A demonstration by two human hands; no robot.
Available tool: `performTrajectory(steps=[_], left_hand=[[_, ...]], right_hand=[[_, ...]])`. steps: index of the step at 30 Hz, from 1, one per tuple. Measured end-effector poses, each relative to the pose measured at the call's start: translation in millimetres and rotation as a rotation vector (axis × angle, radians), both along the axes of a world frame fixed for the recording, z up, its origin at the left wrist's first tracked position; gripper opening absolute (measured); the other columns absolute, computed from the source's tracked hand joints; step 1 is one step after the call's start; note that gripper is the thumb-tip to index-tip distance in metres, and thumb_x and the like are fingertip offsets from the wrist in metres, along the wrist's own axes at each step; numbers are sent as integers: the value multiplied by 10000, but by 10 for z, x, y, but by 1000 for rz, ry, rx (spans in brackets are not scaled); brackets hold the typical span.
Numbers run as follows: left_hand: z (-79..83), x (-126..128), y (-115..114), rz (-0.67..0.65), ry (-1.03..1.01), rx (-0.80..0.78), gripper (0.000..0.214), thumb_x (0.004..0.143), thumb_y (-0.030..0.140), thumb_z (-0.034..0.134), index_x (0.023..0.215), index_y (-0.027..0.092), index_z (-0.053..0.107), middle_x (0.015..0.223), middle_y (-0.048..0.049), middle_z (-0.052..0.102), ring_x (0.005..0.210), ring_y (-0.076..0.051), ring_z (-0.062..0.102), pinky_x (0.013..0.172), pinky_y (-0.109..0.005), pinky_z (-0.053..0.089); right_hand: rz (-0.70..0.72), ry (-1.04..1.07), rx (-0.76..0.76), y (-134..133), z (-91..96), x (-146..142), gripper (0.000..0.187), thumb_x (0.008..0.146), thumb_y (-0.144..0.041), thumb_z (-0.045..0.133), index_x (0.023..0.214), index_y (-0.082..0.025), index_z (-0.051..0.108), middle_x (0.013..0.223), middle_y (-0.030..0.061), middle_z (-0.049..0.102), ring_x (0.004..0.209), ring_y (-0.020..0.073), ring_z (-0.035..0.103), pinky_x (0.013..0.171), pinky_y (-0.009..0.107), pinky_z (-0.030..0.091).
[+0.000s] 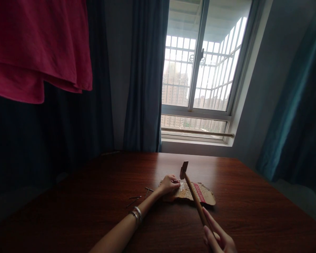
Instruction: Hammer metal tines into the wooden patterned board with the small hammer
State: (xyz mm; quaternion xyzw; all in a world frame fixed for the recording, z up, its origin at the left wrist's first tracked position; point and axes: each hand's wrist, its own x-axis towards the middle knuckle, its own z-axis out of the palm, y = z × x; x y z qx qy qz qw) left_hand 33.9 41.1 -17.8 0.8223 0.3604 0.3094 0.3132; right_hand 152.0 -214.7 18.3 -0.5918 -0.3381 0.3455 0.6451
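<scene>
My right hand point(219, 236) is closed round the wooden handle of a hammer point(193, 193). The hammer's head is raised over the board, close to the fingers of my left hand point(170, 183). Those fingers are pinched together on a thin nail point(179, 181), small and mostly hidden by the fingertips. Under that hand lies a tan piece of cardboard point(207, 196), with a ragged edge, many small dark holes and a red printed band. Several long nails point(135, 201) lie loose on the table to the left of the cardboard.
The brown wooden table point(116, 168) runs up to the wall below a barred window point(195, 84). Dark blue curtains point(144, 77) hang at either side. A pink cloth point(39, 49) hangs at the upper left.
</scene>
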Motion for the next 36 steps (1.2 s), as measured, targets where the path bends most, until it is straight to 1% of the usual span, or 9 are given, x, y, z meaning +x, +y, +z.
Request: performTrajectory(steps=[5, 10, 13, 16, 21, 24, 27, 33, 36], left_hand=[[-28, 10, 17, -3, -12, -12, 242, 674, 353, 597, 596, 131, 654, 723, -18, 613, 667, -128, 536, 592, -198, 371], [-55, 14, 39, -20, -29, 2, 228, 666, 347, 602, 618, 133, 664, 723, -13, 608, 665, -125, 538, 592, -198, 372], [-71, 14, 53, -40, -49, 5, 223, 674, 339, 599, 626, 131, 665, 721, -15, 604, 660, -122, 537, 583, -195, 372], [-78, 11, 60, -44, -45, 2, 221, 677, 336, 602, 637, 129, 668, 739, -20, 609, 658, -120, 535, 581, -194, 373], [-71, 8, 52, -43, -29, 10, 215, 675, 316, 604, 607, 120, 660, 736, -23, 605, 661, -119, 532, 588, -188, 377], [-64, 14, 42, -52, -45, 6, 192, 677, 293, 598, 641, 120, 673, 730, -22, 603, 671, -120, 536, 597, -184, 382], [-56, 21, 34, -45, -45, -11, 186, 674, 290, 601, 685, 125, 686, 761, -26, 615, 690, -123, 541, 610, -182, 388], [-40, 18, 34, -37, -38, -15, 179, 662, 285, 611, 656, 120, 681, 754, -27, 616, 677, -120, 537, 596, -182, 384], [-43, 13, 42, -46, -40, -19, 187, 661, 289, 608, 653, 120, 686, 756, -28, 618, 671, -120, 540, 595, -185, 387]], right_hand=[[46, -18, -21, 8, -6, 14, 914, 586, -668, 590, 1248, -48, 478, 451, -75, 259, 412, 67, 205, 393, 214, 180], [47, -22, -19, 12, -20, 6, 888, 606, -663, 573, 1250, -59, 479, 454, -71, 271, 421, 74, 236, 409, 214, 231], [79, -29, -25, 22, -58, 17, 875, 612, -658, 576, 1246, -62, 485, 461, -74, 264, 418, 66, 224, 406, 209, 215], [76, -31, -19, 34, -87, 38, 862, 612, -657, 578, 1234, -66, 501, 460, -71, 273, 422, 69, 238, 407, 211, 204], [101, -50, -4, 56, -93, 85, 832, 633, -657, 558, 1239, -90, 501, 482, -68, 271, 438, 74, 210, 415, 221, 157], [101, -79, -4, 70, -96, 125, 806, 619, -643, 582, 1213, -101, 533, 468, -62, 307, 432, 80, 240, 418, 228, 187], [93, -77, 19, 74, -101, 145, 792, 634, -624, 584, 1225, -99, 521, 479, -51, 337, 442, 86, 276, 426, 228, 215], [115, -34, -16, 58, -109, 116, 845, 610, -649, 583, 1228, -78, 511, 440, -68, 287, 411, 78, 251, 401, 224, 192], [116, -11, -14, 50, -114, 108, 866, 607, -648, 588, 1244, -70, 491, 440, -69, 286, 410, 76, 251, 402, 221, 180]])
